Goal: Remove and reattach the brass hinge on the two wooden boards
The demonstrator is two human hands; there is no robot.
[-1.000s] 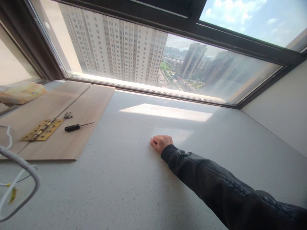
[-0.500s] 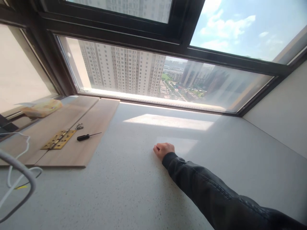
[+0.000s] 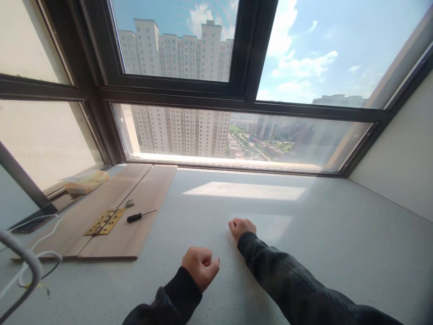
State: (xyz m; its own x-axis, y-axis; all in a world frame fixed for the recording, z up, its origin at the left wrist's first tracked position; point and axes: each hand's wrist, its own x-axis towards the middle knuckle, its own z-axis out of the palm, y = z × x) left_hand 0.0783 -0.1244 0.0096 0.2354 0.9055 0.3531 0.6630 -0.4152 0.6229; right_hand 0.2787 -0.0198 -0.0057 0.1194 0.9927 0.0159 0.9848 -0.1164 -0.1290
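Screwdriver (image 3: pixel 135 218), black-handled: is lying on the right-hand one of two wooden boards (image 3: pixel 115 246), its shaft pointing toward that board's right edge. Hinge (image 3: pixel 105 221), brass-coloured: is lying flat beside it, spanning the boards' seam. Small metal pieces (image 3: pixel 129 204): are lying just beyond both. Left hand (image 3: pixel 200 268): is forming a fist near the boards, fingers curled together. Right hand (image 3: pixel 241 228): is forming a fist over the pale countertop (image 3: pixel 162 253), fingers folded together; contact is hard to tell. Cable (image 3: pixel 34 266), grey: is looping at far left. Window (image 3: pixel 176 97), dark-framed: is standing behind everything.
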